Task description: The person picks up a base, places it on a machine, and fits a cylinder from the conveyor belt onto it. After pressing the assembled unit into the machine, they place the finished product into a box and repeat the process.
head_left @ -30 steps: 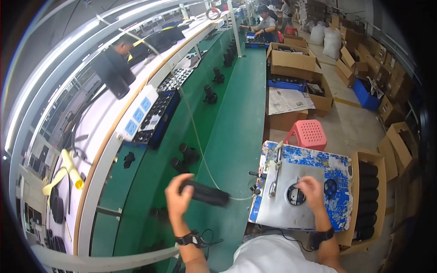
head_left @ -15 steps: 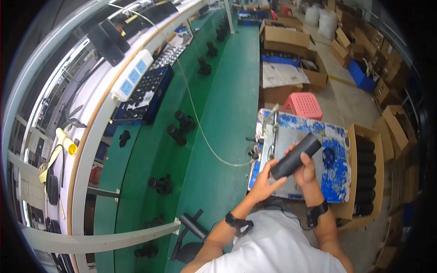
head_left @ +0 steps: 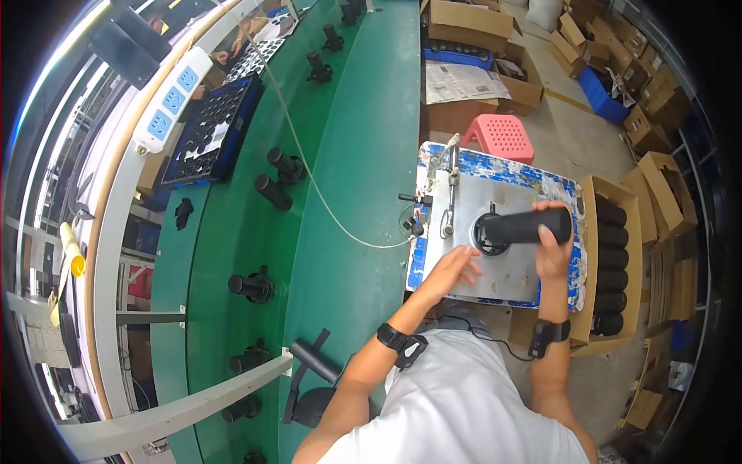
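Observation:
My right hand [head_left: 552,241] is wrapped round a black cylinder [head_left: 522,227] near its right end. The cylinder's left end overlaps a round black part [head_left: 489,246] on the bare metal plate [head_left: 506,288]; whether the two are joined I cannot tell. Just left of that part, my left hand [head_left: 454,271] hovers with its fingers apart and nothing in them. A metal lever clamp [head_left: 450,193] stands on the plate's left side. Under the plate is a worktable [head_left: 556,188] with worn blue and white paint.
An open carton [head_left: 635,286] of black cylinders stands right of the worktable, a pink stool [head_left: 501,139] beyond it. A long green bench [head_left: 352,193] runs along the left, bearing several black cylindrical pieces. A thin pale cable [head_left: 309,174] hangs across it.
The cylinder has gone from both hands to my right hand alone and now lies over the plate's round part. My left hand has let go. The view has shifted.

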`<action>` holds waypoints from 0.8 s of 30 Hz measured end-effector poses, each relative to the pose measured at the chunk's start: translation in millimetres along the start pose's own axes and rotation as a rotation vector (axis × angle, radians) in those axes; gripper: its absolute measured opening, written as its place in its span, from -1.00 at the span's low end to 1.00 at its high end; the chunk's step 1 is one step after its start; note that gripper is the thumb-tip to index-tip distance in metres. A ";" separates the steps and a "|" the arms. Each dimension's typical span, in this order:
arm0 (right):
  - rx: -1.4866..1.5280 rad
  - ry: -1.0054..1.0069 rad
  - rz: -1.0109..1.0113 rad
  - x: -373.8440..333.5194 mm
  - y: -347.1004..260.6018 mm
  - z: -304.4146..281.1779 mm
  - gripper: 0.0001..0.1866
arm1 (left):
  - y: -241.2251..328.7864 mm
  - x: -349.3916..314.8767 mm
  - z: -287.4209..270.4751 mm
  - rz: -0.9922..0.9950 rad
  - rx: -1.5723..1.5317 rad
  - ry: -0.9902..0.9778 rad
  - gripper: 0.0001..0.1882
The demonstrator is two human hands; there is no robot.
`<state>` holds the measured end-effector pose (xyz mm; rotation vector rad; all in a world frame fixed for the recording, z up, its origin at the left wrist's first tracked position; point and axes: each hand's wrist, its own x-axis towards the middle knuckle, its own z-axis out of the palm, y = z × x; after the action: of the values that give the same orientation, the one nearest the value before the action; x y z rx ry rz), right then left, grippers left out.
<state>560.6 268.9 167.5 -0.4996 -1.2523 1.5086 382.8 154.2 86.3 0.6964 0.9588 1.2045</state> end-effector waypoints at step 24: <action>-0.738 0.032 -0.030 -9.4 92.4 1.7 -0.53 | -59.5 -9.9 -45.2 0.054 -0.019 0.059 -0.80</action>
<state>520.8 270.2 83.5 -0.9676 -1.7713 0.9678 368.3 128.2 17.0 0.6789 0.9817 1.2864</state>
